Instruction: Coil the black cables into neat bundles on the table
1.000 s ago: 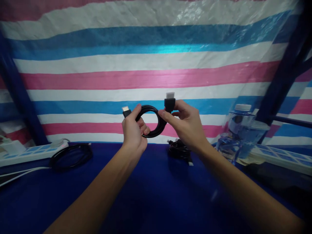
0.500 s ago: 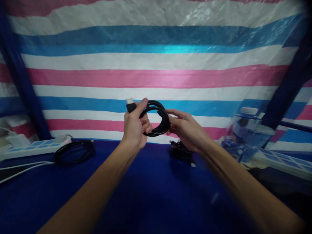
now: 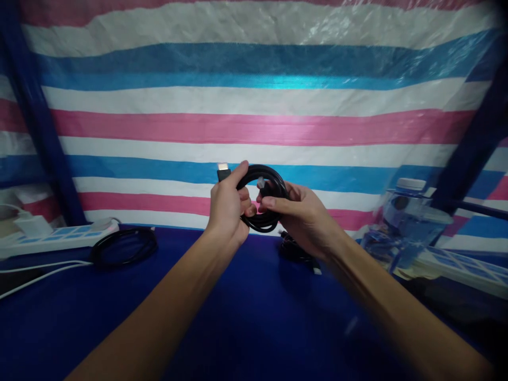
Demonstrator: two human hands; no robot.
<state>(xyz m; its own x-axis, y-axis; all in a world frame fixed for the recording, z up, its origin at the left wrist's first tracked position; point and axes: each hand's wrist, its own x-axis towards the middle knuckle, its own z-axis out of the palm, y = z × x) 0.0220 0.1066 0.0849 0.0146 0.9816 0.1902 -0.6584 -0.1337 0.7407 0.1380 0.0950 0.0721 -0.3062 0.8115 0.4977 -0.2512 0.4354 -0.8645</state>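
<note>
A black HDMI cable [image 3: 265, 170], wound into a small coil, is held up above the table between both hands. My left hand [image 3: 229, 206] is closed round the coil's left side, and one plug [image 3: 223, 170] with a pale tip sticks up beyond the thumb. At the right side of the coil, my right hand [image 3: 304, 214] pinches the cable's other connector end [image 3: 264, 185], whose tip shows inside the loop. Below the right hand, a second bundled black cable [image 3: 296, 250] lies on the blue table [image 3: 238, 307], partly covered by that hand.
To the left lie a coiled black cable [image 3: 125, 247], a white power strip [image 3: 71, 236] with a charger [image 3: 34, 224], and white cords. A clear bottle [image 3: 405, 203], a clear container [image 3: 426, 233] and another power strip [image 3: 468, 270] stand right. A striped sheet [image 3: 254, 127] hangs behind.
The coil has shifted slightly right. My right hand's fingers have closed over its right side, and the second connector end now shows inside the loop.
</note>
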